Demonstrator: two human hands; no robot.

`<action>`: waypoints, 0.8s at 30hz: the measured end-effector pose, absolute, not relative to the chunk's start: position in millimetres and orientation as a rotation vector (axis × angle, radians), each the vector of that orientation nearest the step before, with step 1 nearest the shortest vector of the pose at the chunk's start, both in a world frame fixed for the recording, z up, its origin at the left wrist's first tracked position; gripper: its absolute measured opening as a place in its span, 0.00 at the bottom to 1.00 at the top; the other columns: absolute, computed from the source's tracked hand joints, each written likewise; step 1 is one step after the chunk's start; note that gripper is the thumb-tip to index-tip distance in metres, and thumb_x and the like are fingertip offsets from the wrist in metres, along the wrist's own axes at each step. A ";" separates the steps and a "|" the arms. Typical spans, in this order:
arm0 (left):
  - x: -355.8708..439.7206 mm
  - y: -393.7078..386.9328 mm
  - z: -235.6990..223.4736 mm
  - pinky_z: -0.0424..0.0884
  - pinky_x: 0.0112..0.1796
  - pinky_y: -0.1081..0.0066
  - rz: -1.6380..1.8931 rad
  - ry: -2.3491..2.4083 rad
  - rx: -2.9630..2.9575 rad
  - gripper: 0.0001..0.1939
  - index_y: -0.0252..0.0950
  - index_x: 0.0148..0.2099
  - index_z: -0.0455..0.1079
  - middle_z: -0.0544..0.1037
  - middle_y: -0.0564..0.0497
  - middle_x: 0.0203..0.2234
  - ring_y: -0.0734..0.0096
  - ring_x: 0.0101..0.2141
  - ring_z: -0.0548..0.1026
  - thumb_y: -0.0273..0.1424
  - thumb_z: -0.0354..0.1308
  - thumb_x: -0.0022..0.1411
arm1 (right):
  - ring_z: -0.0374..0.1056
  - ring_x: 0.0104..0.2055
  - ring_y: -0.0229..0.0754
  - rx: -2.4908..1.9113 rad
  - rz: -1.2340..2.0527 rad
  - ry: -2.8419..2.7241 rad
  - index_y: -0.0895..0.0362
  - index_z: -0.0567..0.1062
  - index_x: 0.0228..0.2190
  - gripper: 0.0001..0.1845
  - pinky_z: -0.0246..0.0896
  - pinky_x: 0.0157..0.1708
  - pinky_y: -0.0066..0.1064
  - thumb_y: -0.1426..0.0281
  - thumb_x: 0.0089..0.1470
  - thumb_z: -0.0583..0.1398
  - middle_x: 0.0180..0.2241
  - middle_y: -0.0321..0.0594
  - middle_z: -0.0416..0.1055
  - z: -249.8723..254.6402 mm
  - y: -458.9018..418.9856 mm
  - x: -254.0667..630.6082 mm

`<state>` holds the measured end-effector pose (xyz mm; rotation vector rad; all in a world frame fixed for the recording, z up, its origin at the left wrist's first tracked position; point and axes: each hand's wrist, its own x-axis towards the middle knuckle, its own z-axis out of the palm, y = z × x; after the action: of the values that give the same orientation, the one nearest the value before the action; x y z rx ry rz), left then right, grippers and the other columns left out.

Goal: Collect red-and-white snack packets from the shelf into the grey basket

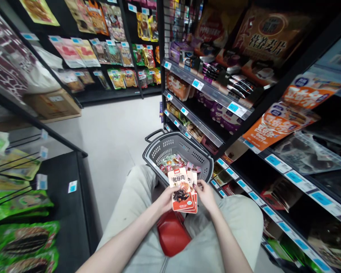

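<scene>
Several flat red-and-white snack packets (182,191) are fanned out between my two hands, above the near edge of a grey shopping basket. My left hand (167,199) grips their left side, with the thumb on the front packet. At the right edge, my right hand (204,192) pinches the packets behind. The grey shopping basket (184,146) stands on the floor just beyond my knees, its handle folded to the far left side. Small colourful packets (172,161) lie in its bottom, partly hidden by the packets I hold.
A red bag (173,233) rests between my legs. Shelves with orange snack bags (275,125) rise close on my right. To the left, green bags (31,242) sit on a black rack (65,204). Pale floor (113,129) runs ahead towards a cardboard box (53,104).
</scene>
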<state>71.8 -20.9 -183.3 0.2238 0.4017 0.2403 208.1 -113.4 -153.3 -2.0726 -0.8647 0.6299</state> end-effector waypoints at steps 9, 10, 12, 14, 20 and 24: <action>75.1 -24.1 -183.1 0.64 0.43 0.58 0.337 0.511 0.345 0.16 0.25 0.40 0.67 0.75 0.39 0.33 0.57 0.36 0.73 0.23 0.59 0.45 | 0.57 0.22 0.34 -2.025 0.513 -1.100 0.57 0.66 0.23 0.07 0.51 0.24 0.25 0.66 0.40 0.58 0.20 0.32 0.61 -132.8 -111.8 194.2; 75.0 -24.3 -183.2 0.64 0.43 0.58 0.347 0.518 0.359 0.16 0.25 0.39 0.67 0.75 0.39 0.33 0.57 0.36 0.73 0.23 0.59 0.45 | 0.56 0.22 0.34 -2.047 0.552 -1.097 0.56 0.66 0.23 0.08 0.51 0.23 0.24 0.66 0.39 0.59 0.19 0.31 0.61 -133.8 -111.3 191.8; 75.1 -24.5 -184.0 0.64 0.42 0.58 0.362 0.542 0.379 0.16 0.25 0.38 0.68 0.75 0.39 0.33 0.58 0.35 0.73 0.24 0.60 0.44 | 0.56 0.20 0.34 -2.079 0.605 -1.075 0.56 0.65 0.23 0.09 0.50 0.22 0.24 0.67 0.37 0.60 0.18 0.30 0.60 -136.0 -110.7 188.2; 75.6 -24.8 -185.0 0.64 0.42 0.58 0.373 0.571 0.392 0.15 0.26 0.37 0.68 0.75 0.39 0.32 0.58 0.34 0.73 0.25 0.62 0.43 | 0.57 0.20 0.33 -2.083 0.632 -1.055 0.56 0.65 0.23 0.09 0.50 0.22 0.24 0.68 0.37 0.60 0.17 0.30 0.61 -137.9 -110.3 186.3; 77.7 -26.1 -187.0 0.65 0.41 0.59 0.371 0.624 0.411 0.17 0.26 0.37 0.68 0.75 0.40 0.31 0.59 0.33 0.74 0.28 0.63 0.41 | 0.56 0.20 0.33 -1.959 0.684 -0.938 0.56 0.63 0.22 0.05 0.51 0.21 0.23 0.70 0.41 0.56 0.18 0.30 0.59 -147.2 -109.8 188.8; 76.7 -26.1 -184.5 0.65 0.42 0.60 0.318 0.539 0.398 0.21 0.28 0.39 0.67 0.75 0.40 0.33 0.59 0.35 0.73 0.25 0.64 0.39 | 0.54 0.20 0.32 -1.868 0.685 -0.845 0.56 0.60 0.22 0.06 0.50 0.21 0.23 0.69 0.42 0.55 0.19 0.30 0.56 -149.3 -109.0 194.6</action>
<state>76.7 -26.1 -184.5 0.3976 0.5388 0.3181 194.6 -109.0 -149.3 -1.8681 -0.8446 0.6845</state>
